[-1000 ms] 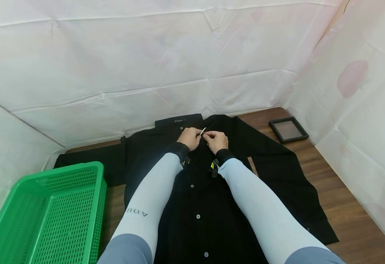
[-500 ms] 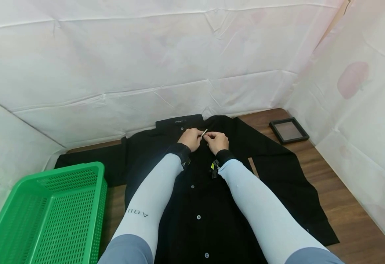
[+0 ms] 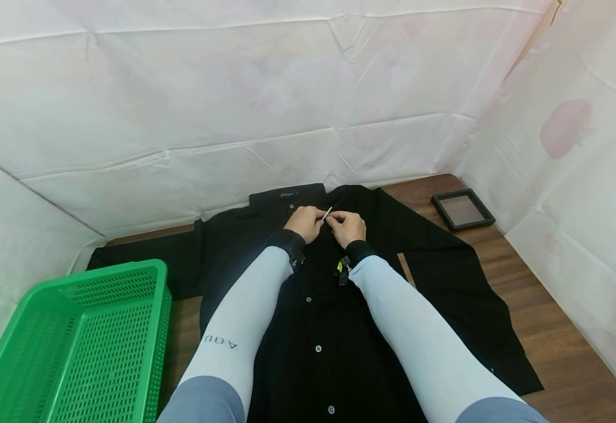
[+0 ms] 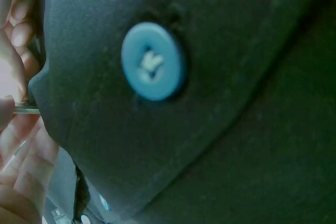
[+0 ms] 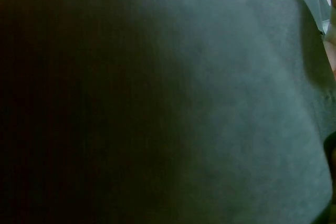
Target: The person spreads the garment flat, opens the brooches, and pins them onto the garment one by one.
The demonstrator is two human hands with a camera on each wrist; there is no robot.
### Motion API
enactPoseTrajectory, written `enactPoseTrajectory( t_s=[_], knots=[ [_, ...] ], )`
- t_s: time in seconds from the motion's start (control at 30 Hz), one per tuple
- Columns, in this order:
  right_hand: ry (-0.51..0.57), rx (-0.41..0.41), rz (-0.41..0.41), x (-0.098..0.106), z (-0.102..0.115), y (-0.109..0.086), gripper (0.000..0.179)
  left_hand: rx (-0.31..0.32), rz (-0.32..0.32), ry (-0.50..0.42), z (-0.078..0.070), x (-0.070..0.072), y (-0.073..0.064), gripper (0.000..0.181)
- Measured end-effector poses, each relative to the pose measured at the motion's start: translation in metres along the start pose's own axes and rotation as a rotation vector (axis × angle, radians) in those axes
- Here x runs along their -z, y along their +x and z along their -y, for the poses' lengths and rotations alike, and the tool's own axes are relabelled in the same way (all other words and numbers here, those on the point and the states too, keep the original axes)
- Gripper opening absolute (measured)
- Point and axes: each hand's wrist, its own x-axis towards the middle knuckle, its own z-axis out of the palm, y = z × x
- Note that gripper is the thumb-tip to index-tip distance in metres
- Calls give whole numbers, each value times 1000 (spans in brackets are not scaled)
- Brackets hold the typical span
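A black button-up shirt lies spread out with its collar at the far side. Close to the collar, my left hand pinches the shirt's front. Facing it, my right hand pinches the cloth too, fingertips nearly meeting the left ones. A thin pale sliver shows between the fingertips; its kind is unclear. In the left wrist view, a shirt button with pale thread looms large, and fingers hold the cloth at the left edge. Blurred dark cloth fills most of the right wrist view.
A green perforated basket stands at the left, beside the shirt. To the far right lies a shallow black-framed tray on the wooden table. White sheeting hangs behind and on both sides.
The pale sliver between the fingertips has tilted slightly further right. Both hands keep their place at the shirt's upper front, with barely any shift.
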Motion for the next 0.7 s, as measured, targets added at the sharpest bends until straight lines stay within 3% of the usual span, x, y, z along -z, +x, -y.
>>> enactPoseTrajectory(
  t_s=[0.4,0.7],
  knots=[
    [-13,-6,5,0,2,0,18,-74,-58,-46,17,-9,7,29],
    [-24,10,-5,-2,0,-1,16,-58,-40,-79,17,-9,6,27]
  ],
)
